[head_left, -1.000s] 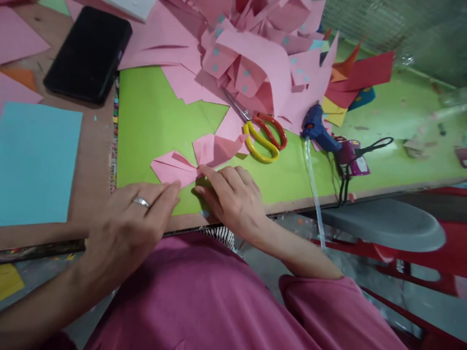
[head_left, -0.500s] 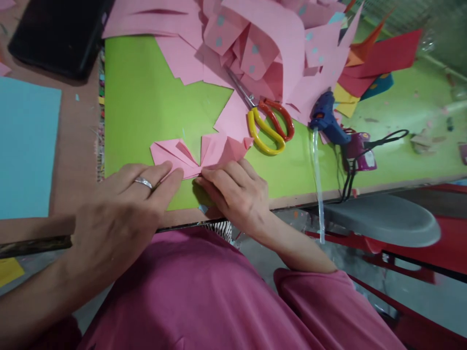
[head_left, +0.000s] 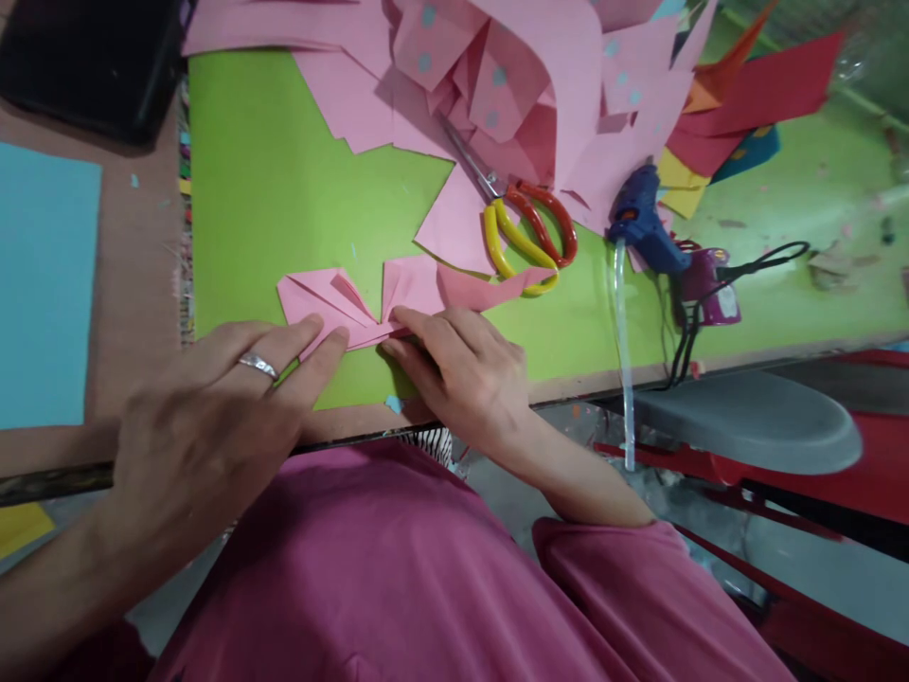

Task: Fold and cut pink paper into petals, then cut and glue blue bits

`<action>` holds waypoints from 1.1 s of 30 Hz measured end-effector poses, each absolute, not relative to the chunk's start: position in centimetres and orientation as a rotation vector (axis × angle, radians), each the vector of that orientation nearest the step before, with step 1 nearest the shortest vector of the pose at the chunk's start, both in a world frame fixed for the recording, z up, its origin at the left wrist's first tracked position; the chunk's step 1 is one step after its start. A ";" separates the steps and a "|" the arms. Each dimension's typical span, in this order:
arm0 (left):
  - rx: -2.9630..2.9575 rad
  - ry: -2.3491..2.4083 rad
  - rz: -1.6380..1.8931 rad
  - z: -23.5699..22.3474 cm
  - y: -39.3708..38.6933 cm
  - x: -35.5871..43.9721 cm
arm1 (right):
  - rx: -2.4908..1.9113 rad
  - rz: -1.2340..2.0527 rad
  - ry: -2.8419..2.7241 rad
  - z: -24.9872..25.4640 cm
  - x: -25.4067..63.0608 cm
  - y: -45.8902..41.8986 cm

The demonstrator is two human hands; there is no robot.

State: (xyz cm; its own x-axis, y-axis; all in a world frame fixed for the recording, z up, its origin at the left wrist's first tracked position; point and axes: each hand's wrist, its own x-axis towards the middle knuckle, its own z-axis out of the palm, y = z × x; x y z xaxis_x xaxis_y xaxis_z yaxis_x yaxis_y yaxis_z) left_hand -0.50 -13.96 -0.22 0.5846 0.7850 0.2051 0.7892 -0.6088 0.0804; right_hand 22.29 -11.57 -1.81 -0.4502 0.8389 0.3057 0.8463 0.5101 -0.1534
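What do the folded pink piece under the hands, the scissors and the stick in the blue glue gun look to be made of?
Folded pink piece: matte paper or thin card, judging by its crisp creases and flat panels.
Scissors: shiny metal blades; glossy red and yellow handles, probably plastic or plastic-coated.
Stick: translucent and slightly shiny, likely hot-melt glue, as it runs from the glue gun.

green table [head_left: 262,189], grey floor [head_left: 852,578]
on my feed, a grey seat [head_left: 759,426] sits beside the table edge, red furniture [head_left: 877,464] near it.
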 end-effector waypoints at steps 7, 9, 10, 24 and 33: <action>-2.822 -1.488 -0.280 -0.2 -13.5 -0.3 | -1.408 0.222 -2.427 -1.1 22.5 -11.5; -2.862 -1.531 -0.272 -0.2 -13.5 -0.4 | -1.391 0.254 -2.417 -0.9 22.5 -11.5; -2.875 -1.542 -0.290 -0.3 -13.5 -0.5 | -1.386 0.272 -2.411 -0.8 22.4 -11.4; -2.895 -1.570 -0.439 -0.1 -13.8 -0.5 | -1.396 0.234 -2.412 -0.9 22.3 -11.5; -2.854 -1.502 -0.389 -0.4 -13.8 -0.6 | -1.127 -0.022 -2.565 -1.6 23.0 -12.2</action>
